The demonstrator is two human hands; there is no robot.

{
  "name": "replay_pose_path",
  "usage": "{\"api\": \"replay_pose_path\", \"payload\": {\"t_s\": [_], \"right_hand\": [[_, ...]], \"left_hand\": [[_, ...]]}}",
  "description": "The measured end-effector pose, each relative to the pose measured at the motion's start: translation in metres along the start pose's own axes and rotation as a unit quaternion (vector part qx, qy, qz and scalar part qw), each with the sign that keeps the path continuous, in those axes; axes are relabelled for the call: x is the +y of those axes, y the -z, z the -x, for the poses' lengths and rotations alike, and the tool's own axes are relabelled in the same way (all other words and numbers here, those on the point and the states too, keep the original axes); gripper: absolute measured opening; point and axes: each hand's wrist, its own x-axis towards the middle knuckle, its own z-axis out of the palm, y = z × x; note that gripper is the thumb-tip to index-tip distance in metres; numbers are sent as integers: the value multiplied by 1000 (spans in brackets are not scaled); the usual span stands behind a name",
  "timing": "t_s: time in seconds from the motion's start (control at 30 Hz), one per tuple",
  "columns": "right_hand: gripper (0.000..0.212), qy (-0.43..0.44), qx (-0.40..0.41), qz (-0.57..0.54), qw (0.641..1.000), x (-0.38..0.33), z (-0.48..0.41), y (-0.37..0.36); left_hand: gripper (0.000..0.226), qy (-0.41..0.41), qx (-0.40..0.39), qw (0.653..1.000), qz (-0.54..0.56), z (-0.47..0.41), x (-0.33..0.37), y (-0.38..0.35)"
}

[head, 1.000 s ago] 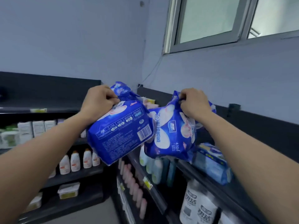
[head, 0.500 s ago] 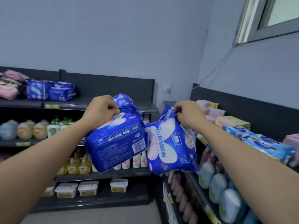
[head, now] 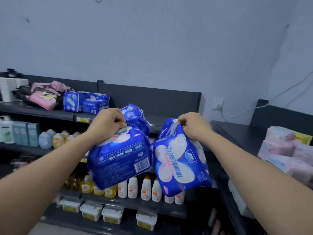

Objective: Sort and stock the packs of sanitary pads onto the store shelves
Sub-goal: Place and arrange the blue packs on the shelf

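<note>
My left hand [head: 106, 123] grips the top edge of a blue pad pack [head: 118, 160] whose barcode side faces me; a second blue pack [head: 135, 116] bunches just behind that hand. A blue pad pack [head: 179, 163] with white and pink print hangs from my right hand [head: 193, 125], which pinches its top edge. Both packs hang in the air in front of the dark shelving. On the top shelf [head: 42, 111] at the left lie blue pad packs [head: 86, 102] and pink pad packs [head: 45, 97].
Lower shelves carry bottles [head: 145, 189], yellow packets and white tubs [head: 111, 214]. A side shelf unit on the right holds pale pink packs [head: 286, 150]. A wall socket [head: 217, 104] with a cable sits in the corner.
The view has swung left from the right-hand shelving to the back shelving. Both hands keep the same hold on their blue packs, which stay side by side.
</note>
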Motion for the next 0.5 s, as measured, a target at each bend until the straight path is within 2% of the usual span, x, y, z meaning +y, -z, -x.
{"api": "replay_pose_path", "payload": {"t_s": [0.27,0.5], "right_hand": [[13,2,0,-82,997,5,-101,-67],[15,25,-4,-107,994,-13,-207,-119]], "left_hand": [[8,14,22,999,-19,-60,-74,-34],[7,15,21,999,-26,-139,-152,-52]]}}
